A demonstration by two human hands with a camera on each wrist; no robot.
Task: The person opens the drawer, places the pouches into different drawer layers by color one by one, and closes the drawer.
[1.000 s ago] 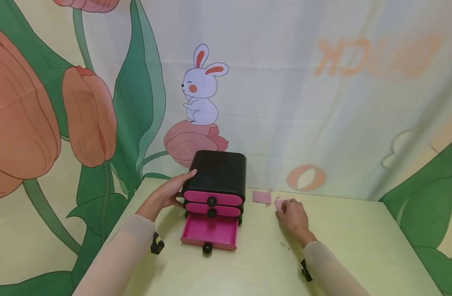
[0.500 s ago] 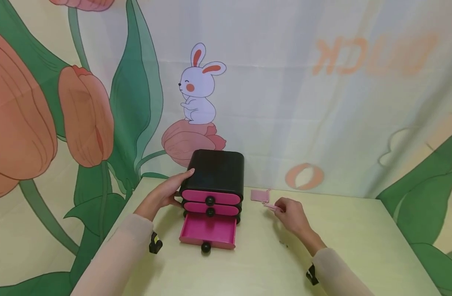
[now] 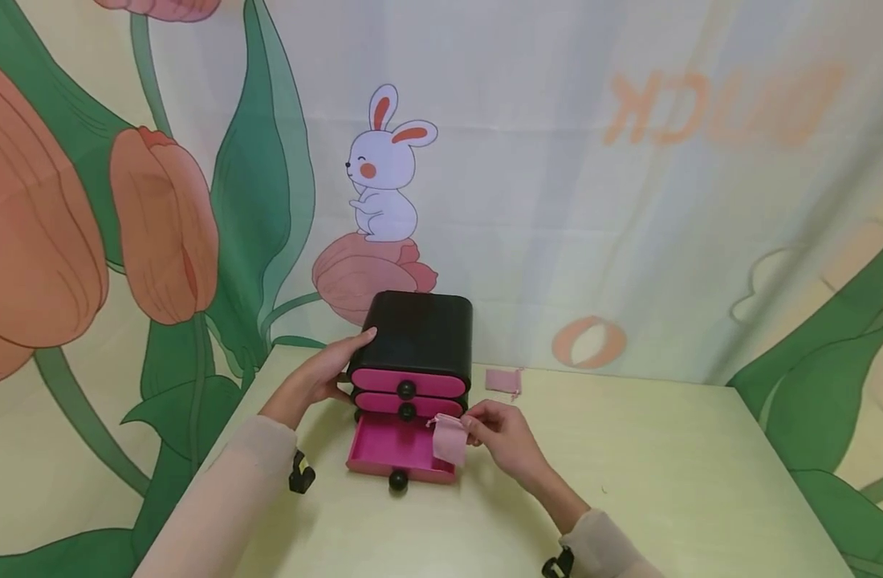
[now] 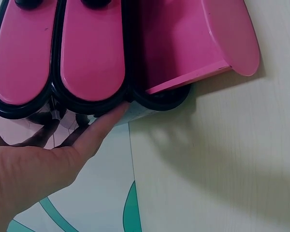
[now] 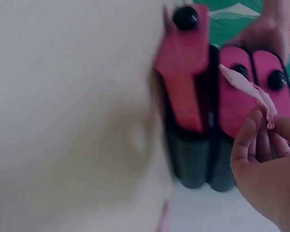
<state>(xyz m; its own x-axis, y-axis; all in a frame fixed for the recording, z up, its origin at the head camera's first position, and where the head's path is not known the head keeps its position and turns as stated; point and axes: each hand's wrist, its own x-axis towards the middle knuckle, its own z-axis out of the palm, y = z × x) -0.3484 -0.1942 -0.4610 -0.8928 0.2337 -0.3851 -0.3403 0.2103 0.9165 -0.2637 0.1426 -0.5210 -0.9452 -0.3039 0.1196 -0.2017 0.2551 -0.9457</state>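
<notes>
A small black chest with pink drawers (image 3: 421, 333) stands on the table, its bottom drawer (image 3: 401, 446) pulled out. My left hand (image 3: 322, 377) rests against the chest's left side; in the left wrist view that hand (image 4: 43, 169) touches the side with extended fingers. Over the right part of the open drawer hangs a pink drawstring pouch (image 3: 450, 439). My right hand (image 3: 510, 444) pinches the pouch near its gathered top between thumb and fingers. In the right wrist view the pouch (image 5: 249, 89) appears edge-on in front of the upper drawers.
Another pink drawstring pouch (image 3: 502, 380) lies flat on the table (image 3: 673, 449), right of the chest. Behind the table hangs a printed curtain (image 3: 543, 201) with a rabbit and tulips. Black round knobs (image 3: 398, 481) stick out from the drawer fronts.
My right hand has lifted one pouch off the table and carried it left to above the open drawer. My left hand stays at the chest's side.
</notes>
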